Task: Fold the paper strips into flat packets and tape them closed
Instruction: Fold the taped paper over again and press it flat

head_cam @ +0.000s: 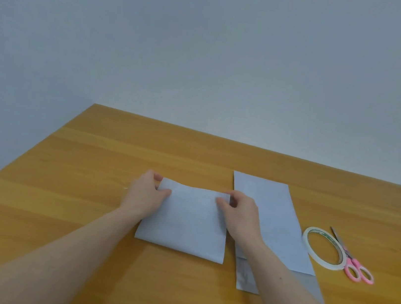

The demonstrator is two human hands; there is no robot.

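A pale blue-white paper strip [184, 223], doubled over into a flat rectangle with its crease at the near edge, lies on the honey-coloured wooden desk [83, 160]. The left hand [145, 193] pinches its far left corner, the right hand [239, 209] its far right corner. Further flat paper strips [273, 214] lie just right, beside a white tape roll [323, 247] and pink-handled scissors [352, 263].

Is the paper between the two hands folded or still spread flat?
Folded: the paper shows a doubled near edge, and both hands pinch its far corners.
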